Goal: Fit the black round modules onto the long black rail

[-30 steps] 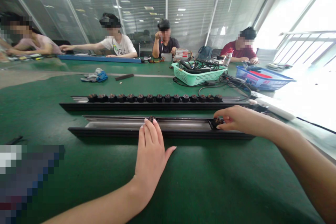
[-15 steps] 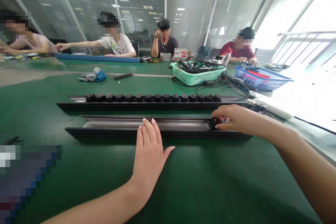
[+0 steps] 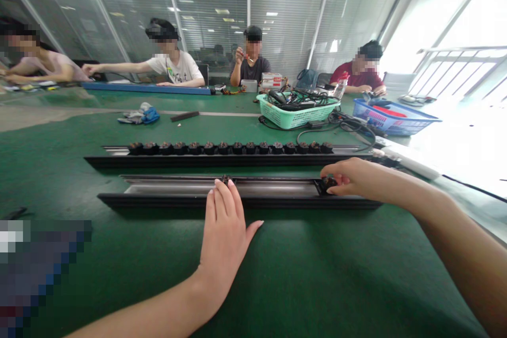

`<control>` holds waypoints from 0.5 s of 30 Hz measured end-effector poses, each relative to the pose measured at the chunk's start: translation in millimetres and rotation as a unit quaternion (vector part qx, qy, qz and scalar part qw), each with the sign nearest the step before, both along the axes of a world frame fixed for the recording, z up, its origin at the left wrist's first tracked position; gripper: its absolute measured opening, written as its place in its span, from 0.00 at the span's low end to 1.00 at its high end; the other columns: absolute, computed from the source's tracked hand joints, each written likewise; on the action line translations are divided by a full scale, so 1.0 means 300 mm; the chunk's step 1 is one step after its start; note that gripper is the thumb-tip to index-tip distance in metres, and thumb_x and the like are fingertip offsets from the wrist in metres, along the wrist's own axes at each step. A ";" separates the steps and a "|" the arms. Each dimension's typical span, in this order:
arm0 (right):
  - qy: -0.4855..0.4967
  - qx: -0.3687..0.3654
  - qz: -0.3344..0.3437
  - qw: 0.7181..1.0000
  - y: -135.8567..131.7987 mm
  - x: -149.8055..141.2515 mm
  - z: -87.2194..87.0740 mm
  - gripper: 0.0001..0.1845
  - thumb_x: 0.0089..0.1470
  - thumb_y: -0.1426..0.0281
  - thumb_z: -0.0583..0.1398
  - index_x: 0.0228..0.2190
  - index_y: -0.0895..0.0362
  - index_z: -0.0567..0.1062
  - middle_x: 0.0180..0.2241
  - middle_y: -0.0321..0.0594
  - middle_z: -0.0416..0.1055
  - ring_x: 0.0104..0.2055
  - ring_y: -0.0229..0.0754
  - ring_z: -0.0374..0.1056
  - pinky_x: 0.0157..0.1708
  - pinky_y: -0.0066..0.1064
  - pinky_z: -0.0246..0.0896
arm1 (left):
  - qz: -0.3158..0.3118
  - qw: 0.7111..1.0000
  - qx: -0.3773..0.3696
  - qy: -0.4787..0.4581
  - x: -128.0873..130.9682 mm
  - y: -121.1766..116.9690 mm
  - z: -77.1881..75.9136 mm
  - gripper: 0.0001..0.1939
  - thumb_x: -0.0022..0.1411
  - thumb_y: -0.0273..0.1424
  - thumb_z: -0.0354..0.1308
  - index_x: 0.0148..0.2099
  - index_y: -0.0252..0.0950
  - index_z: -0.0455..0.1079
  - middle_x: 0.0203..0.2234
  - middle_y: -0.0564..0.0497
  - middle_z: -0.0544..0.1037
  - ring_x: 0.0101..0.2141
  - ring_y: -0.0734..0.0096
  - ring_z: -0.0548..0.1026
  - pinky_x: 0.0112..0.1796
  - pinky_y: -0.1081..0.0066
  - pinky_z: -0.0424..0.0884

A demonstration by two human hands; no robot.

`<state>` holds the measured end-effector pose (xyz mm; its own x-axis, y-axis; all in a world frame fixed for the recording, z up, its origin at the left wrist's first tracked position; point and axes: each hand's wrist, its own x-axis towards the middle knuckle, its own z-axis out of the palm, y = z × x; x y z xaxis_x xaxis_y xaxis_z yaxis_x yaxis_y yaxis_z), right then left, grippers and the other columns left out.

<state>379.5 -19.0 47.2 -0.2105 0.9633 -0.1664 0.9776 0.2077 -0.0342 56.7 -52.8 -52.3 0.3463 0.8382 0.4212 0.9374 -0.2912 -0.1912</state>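
A black metal channel (image 3: 158, 201) lies lengthwise before me, its silvery inside facing up. My left hand (image 3: 224, 229) rests over its near wall with the fingers stretched out and the thumb apart. Just past those fingertips, a small black socket module (image 3: 226, 178) sits in the channel, partly hidden. Toward the channel's right end, my right hand (image 3: 356, 179) pinches another black socket module (image 3: 326, 185) between thumb and fingers. Behind lies a second black channel (image 3: 206, 161), holding a row of several similar socket modules (image 3: 237, 147).
A green basket of cables (image 3: 297, 118) and a blue basket (image 3: 396, 125) stand farther back right. Gloves (image 3: 140, 114) and a dark strip (image 3: 185, 116) lie on the green table (image 3: 301, 269). Several people sit across it. A pixelated patch covers the lower left.
The view has shifted slightly. Both my hands keep their places on the near channel. Across the table, a person in a dark shirt has moved a raised hand holding a thin tool.
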 end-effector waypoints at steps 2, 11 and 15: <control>0.000 -0.003 0.002 1.000 -0.001 -0.002 0.006 0.13 0.61 0.65 0.64 0.47 0.53 0.81 0.35 0.40 0.80 0.34 0.45 0.76 0.32 0.30 0.61 | 0.001 1.000 0.000 0.003 0.001 0.000 0.000 0.48 0.78 0.53 0.43 0.77 0.11 0.48 0.71 0.16 0.60 0.71 0.28 0.62 0.68 0.41 0.63; -0.005 -0.016 0.003 1.000 0.006 0.005 0.010 0.15 0.60 0.65 0.65 0.48 0.53 0.81 0.35 0.41 0.80 0.35 0.46 0.77 0.33 0.31 0.62 | 0.004 1.000 0.002 0.009 0.002 -0.002 0.005 0.48 0.77 0.52 0.46 0.76 0.10 0.50 0.70 0.15 0.61 0.70 0.28 0.63 0.68 0.41 0.63; -0.003 -0.022 -0.002 1.000 0.005 -0.001 0.019 0.14 0.59 0.64 0.65 0.47 0.54 0.82 0.35 0.41 0.80 0.34 0.46 0.77 0.32 0.30 0.62 | -0.003 1.000 -0.004 -0.018 0.000 -0.003 0.007 0.47 0.77 0.52 0.46 0.77 0.13 0.51 0.71 0.18 0.61 0.71 0.30 0.62 0.69 0.41 0.62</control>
<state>379.1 -17.4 53.0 -0.2064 0.9557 -0.2100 0.9784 0.2031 -0.0373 56.7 -53.5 -50.2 0.3359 0.8400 0.4261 0.9419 -0.2977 -0.1555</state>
